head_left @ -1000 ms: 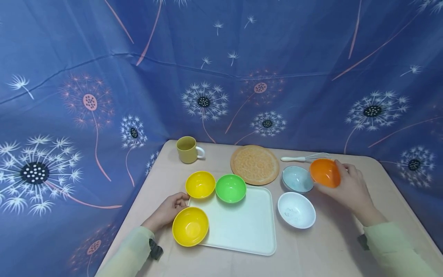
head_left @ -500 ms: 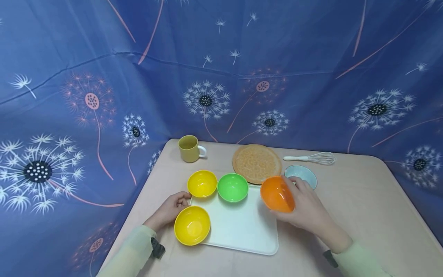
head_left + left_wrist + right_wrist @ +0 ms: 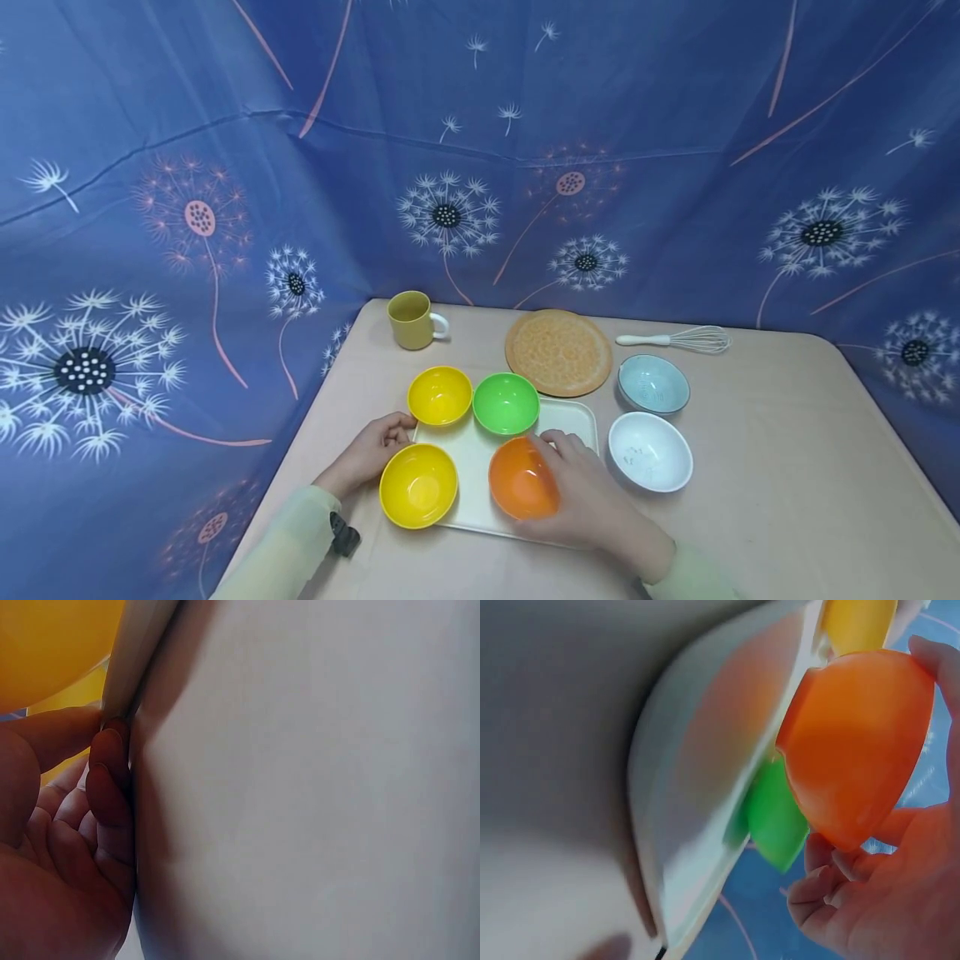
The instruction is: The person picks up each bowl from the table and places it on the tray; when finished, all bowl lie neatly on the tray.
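Observation:
My right hand (image 3: 581,496) grips an orange bowl (image 3: 517,479) by its rim, close over the front right of a white tray (image 3: 472,508). In the right wrist view the orange bowl (image 3: 855,742) is held above the tray's surface. My left hand (image 3: 371,454) pinches the tray's left edge; the thumb and curled fingers meet at the rim (image 3: 139,660) in the left wrist view. A yellow bowl (image 3: 418,487) sits at the tray's front left corner, another yellow bowl (image 3: 440,397) at its back left. Beside that one stands a green bowl (image 3: 506,404).
Right of the tray stand a white bowl (image 3: 651,454) and a light blue bowl (image 3: 654,385). A whisk (image 3: 675,339), a round tan board (image 3: 558,352) and a mustard mug (image 3: 411,321) line the back of the table (image 3: 787,467). A blue patterned cloth (image 3: 675,100) hangs behind.
My right hand has carried the orange bowl leftward from beyond the light blue bowl, past the white bowl, to the tray's front right. The left hand stays at the tray's edge.

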The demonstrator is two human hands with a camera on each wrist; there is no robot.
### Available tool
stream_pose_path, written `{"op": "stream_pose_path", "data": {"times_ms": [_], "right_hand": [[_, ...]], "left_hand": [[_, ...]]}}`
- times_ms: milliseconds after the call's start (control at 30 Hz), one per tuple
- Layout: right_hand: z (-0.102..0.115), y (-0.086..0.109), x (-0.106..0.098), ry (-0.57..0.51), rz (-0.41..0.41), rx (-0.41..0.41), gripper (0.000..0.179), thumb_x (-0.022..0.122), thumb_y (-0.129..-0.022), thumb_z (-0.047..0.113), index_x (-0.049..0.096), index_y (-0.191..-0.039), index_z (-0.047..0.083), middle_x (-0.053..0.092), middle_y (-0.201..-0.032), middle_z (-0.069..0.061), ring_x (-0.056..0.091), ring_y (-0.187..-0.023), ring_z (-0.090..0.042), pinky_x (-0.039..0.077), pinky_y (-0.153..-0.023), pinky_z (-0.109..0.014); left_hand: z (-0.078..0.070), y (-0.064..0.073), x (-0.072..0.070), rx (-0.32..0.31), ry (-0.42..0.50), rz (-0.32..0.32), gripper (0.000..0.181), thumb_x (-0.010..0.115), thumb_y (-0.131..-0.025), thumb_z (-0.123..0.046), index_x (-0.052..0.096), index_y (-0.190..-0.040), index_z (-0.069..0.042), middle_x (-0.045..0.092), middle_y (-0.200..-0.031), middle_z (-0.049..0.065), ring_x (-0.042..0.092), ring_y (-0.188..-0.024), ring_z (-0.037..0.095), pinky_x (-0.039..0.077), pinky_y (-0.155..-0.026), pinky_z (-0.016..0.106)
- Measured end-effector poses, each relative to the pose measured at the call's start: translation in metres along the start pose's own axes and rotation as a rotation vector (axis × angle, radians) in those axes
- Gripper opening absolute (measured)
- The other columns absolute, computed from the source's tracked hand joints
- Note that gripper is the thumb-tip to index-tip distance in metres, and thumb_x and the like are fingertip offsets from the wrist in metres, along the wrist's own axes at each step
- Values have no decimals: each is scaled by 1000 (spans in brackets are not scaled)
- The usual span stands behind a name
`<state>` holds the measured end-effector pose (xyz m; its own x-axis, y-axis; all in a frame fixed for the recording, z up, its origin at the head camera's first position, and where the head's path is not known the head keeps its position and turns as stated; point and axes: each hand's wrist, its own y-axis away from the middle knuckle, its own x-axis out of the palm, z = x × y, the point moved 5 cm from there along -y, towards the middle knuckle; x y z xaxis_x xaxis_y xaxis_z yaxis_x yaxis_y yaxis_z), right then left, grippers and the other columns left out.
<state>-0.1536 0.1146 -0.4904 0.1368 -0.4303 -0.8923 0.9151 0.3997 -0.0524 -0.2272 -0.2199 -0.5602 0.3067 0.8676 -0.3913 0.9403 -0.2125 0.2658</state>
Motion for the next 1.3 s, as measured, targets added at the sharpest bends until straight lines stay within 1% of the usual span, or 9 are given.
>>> {"op": "stream_pose_path", "data": {"times_ms": [133,233,367,467,667,900,1100,1300], "right_hand": [[9,-3,14,-28,14,-53,115,85,-63,75,50,-155,15,50,-138,4,46,-118,-15,47,-98,-44],[14,-3,21,-35,21,-85,115,86,-63,71,49,-155,13,50,-142,0,47,-121,-19,46,-101,-45],[18,-4,28,-34,44,-77,114,86,-64,70,47,-156,16,47,-145,0,45,-123,-19,45,-103,-45],[21,-4,31,-47,59,-70,113,86,-64,70,46,-156,17,46,-145,2,45,-124,-18,45,-103,-45],[26,-5,35,-46,62,-91,115,85,-65,73,45,-157,17,46,-144,3,45,-121,-16,45,-102,-43],[29,-4,38,-29,47,-107,117,83,-64,77,44,-157,18,45,-143,3,44,-121,-16,44,-102,-42],[29,-2,38,-20,25,-126,122,79,-62,84,42,-158,18,46,-142,2,44,-120,-16,44,-102,-42],[28,0,40,-6,16,-130,125,77,-61,88,40,-159,19,44,-142,1,44,-119,-15,44,-101,-42]], "left_hand": [[0,0,0,4,0,0,31,65,-99,-2,64,-130,-9,61,-87,6,56,-78,22,46,-70,30],[0,0,0,6,0,0,31,65,-99,-2,64,-130,-8,61,-87,6,56,-78,22,47,-70,29],[-1,0,1,7,1,2,32,65,-99,-1,64,-130,-8,62,-87,6,56,-78,22,47,-71,29],[0,0,1,10,2,3,32,64,-99,-1,64,-130,-8,62,-88,6,56,-78,22,47,-70,29],[1,-1,1,25,2,12,32,64,-99,0,63,-130,-7,62,-87,6,56,-78,22,47,-70,28],[2,-2,1,18,9,7,34,62,-97,4,64,-130,-7,61,-88,6,55,-78,22,46,-70,28],[1,0,0,2,14,-1,35,63,-97,4,64,-130,-8,61,-88,6,54,-79,22,45,-70,28],[-1,0,1,9,15,0,35,65,-96,3,64,-130,-7,61,-87,7,54,-78,22,45,-69,27]]}}
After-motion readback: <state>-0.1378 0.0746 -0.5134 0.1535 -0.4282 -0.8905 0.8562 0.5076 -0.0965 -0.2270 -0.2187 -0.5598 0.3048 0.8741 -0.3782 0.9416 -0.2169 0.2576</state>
